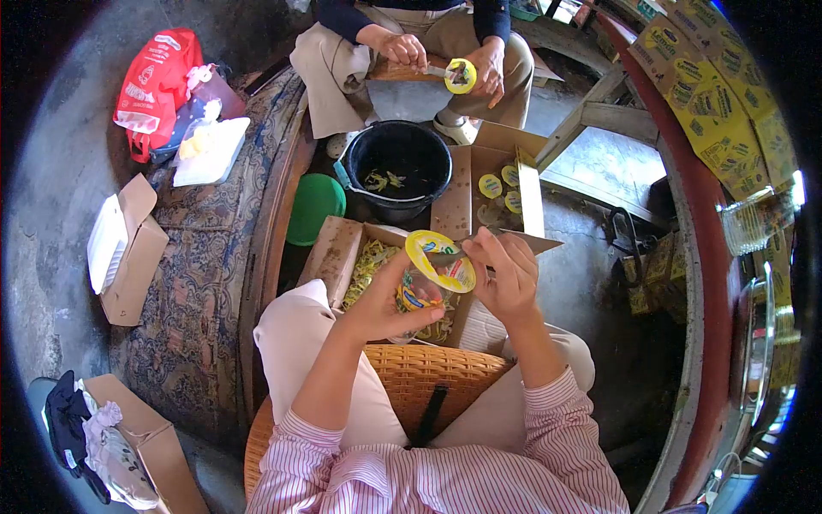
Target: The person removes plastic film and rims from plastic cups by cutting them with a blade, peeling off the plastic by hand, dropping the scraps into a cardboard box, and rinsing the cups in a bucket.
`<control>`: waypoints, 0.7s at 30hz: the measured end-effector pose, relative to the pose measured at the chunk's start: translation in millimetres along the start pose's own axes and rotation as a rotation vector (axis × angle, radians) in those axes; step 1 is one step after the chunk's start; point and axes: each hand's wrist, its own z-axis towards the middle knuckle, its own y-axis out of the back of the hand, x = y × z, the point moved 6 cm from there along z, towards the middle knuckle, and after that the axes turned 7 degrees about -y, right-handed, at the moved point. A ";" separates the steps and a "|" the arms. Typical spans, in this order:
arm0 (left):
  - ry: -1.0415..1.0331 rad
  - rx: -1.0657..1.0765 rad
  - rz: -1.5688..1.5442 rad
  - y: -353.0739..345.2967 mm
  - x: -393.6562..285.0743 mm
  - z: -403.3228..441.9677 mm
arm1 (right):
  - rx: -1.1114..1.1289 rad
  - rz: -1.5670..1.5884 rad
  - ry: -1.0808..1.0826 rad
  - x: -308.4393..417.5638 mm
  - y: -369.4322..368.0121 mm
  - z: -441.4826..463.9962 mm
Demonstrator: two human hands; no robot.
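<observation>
My left hand [385, 300] is wrapped round a clear plastic cup [419, 295] with a printed label, tilted above an open carton. A yellow-rimmed lid [440, 260] covers the cup's top. My right hand [507, 272] pinches a thin dark blade [449, 257] that lies across the lid. Below the hands, the carton [330, 257] holds many yellow-green strips [370, 264]. A second open box [497, 146] to its right contains several yellow-lidded cups [490, 186].
Opposite sits a person [428, 26] whose hands hold a blade and a yellow-lidded cup [461, 76]. Between us stand a black bucket [399, 163] and a green lid [317, 210]. A red bag [158, 86] lies at left; a red-edged frame [685, 257] runs along the right.
</observation>
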 end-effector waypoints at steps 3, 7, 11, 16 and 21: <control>-0.020 0.015 -0.017 -4.8 -3.2 -2.5 | -0.004 0.017 0.005 2.3 0.8 0.4; 0.066 0.041 -0.252 -11.7 0.3 -5.8 | -0.019 0.051 0.015 2.1 2.2 0.6; 0.149 0.134 -0.288 -8.4 26.1 -12.7 | -0.028 0.070 0.020 4.1 3.6 0.7; -0.076 0.120 0.039 -7.8 -2.2 4.0 | -0.029 0.007 0.024 0.3 2.8 0.3; -0.080 -0.068 0.037 8.3 -1.4 9.4 | -0.040 -0.035 0.024 -7.1 6.5 1.4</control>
